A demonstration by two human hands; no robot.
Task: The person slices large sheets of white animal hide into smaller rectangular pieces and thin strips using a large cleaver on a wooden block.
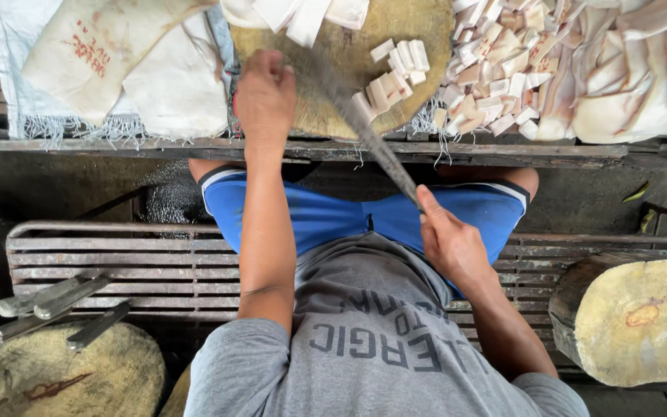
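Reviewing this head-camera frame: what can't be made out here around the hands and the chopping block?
- Knife: motion-blurred in the head view, so its edge and tip are unclear.
- Right hand: its fingers wrap the handle and hide it.
- Left hand: seen from the back; what lies under it on the round block is covered.
- Block's far side and the white strips: cut off by the top edge.

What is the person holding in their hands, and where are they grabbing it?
The right hand grips a long knife by its handle end. The left hand is closed near the chopping block; whether it holds anything cannot be told.
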